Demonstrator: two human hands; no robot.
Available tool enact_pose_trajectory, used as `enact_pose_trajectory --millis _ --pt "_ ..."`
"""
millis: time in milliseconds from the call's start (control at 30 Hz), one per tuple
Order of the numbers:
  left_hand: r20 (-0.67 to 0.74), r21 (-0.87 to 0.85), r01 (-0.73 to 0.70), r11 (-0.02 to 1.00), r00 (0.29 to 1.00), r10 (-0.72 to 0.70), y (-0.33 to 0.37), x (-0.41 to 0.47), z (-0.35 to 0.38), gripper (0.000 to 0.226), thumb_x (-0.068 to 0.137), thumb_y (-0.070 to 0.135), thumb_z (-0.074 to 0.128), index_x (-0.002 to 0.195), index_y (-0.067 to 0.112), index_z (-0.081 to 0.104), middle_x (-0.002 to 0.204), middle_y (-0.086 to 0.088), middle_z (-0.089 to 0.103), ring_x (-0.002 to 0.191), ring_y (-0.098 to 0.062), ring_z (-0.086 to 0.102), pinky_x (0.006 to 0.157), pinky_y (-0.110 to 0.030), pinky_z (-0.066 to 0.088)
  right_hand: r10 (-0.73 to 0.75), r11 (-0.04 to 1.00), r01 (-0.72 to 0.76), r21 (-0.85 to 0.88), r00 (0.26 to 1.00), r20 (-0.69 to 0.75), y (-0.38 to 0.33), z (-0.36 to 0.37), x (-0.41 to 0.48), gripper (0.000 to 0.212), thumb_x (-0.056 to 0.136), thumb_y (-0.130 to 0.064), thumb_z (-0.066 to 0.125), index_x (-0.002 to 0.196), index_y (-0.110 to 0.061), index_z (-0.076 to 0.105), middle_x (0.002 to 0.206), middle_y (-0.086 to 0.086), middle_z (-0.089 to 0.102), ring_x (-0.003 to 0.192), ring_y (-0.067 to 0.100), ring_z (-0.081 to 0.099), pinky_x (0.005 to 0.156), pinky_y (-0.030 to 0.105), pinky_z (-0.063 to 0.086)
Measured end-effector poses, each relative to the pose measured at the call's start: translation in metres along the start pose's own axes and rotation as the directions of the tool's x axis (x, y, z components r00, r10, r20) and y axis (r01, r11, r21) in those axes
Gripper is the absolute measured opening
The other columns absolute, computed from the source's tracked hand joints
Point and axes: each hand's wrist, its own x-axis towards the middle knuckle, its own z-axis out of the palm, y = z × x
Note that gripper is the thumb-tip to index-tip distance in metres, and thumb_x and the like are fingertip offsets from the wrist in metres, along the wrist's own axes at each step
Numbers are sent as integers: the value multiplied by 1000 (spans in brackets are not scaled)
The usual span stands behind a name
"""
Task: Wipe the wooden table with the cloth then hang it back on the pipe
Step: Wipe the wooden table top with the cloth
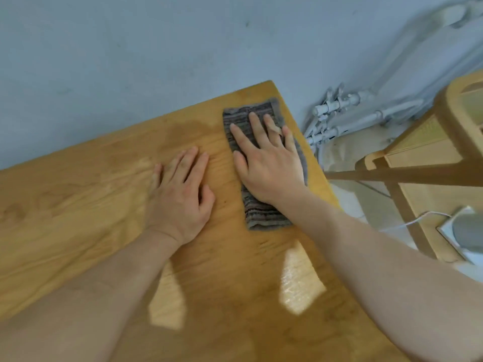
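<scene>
Left hand (180, 194) flat on light-brown wooden table (78, 205), palm down, fingers spread, holding nothing, near table middle. Just right of it: grey striped folded cloth (264, 218), long rectangle, along table's right edge, long axis running from near side toward far right corner. Right hand (266, 165) pressed flat on cloth, fingers spread, not pinching. Beyond right edge: white-painted pipes (337, 126) by wall.
</scene>
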Motion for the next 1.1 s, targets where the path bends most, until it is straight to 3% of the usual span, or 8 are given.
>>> enact_pose_trajectory --millis 233,433,600,733,867,933,1000,1100 --pt "-67 38 8 999 998 -5 5 -7 0 53 93 31 35 145 18 36 153 -6 33 141 -25 27 115 -52 16 47 999 -47 -27 999 -18 8 6 -133 53 99 -47 29 150 -35 29 160 2 23 148 23 16 119 48 11" --pt "-76 -23 -11 1000 997 9 33 -52 10 55 92 27 39 143 11 31 154 -16 27 140 -34 23 112 -53 21 312 949 -313 -31 950 -27 33 5 -225 56 99 -48 24 153 -31 22 162 1 14 149 21 9 118 45 10" --pt "37 -38 -197 980 979 198 88 -143 29 63 93 38 26 149 9 23 159 -9 19 146 -26 14 115 -50 13 509 860 -510 7 857 -80 -20 21 -270 58 98 -47 23 153 -28 22 162 4 12 150 24 7 120 49 6" --pt "74 -49 -254 966 963 258 85 -175 33 64 93 39 16 151 12 18 160 -4 14 147 -22 10 117 -48 12 411 912 -410 29 907 -87 -83 36 -306 52 101 -44 29 151 -28 31 161 4 20 149 23 14 119 50 12" --pt "58 -25 -320 947 945 320 72 -211 33 60 95 37 22 150 12 24 158 -7 23 146 -25 17 115 -50 19 248 969 -247 25 968 -26 -46 29 -333 54 99 -49 30 151 -33 27 161 -2 18 149 18 12 120 45 9" --pt "75 -23 -301 953 950 302 72 -224 36 61 96 38 20 151 14 19 159 -6 18 147 -23 11 117 -50 16 407 913 -408 -2 912 -52 -5 22 -348 58 99 -51 25 153 -34 18 162 -3 11 149 18 9 119 44 6" --pt "77 -34 -283 959 956 284 73 -230 39 62 96 41 17 152 15 14 160 -4 12 148 -20 4 118 -47 9 609 793 -609 19 792 -48 25 14 -359 61 99 -54 22 154 -31 11 163 3 6 149 23 9 119 44 7" --pt "54 -16 -278 960 959 278 72 -229 40 64 95 42 17 152 14 14 160 -6 13 148 -21 6 118 -46 9 752 659 -750 58 658 -40 36 15 -354 65 98 -55 20 154 -22 12 158 17 22 142 33 27 117 47 15"
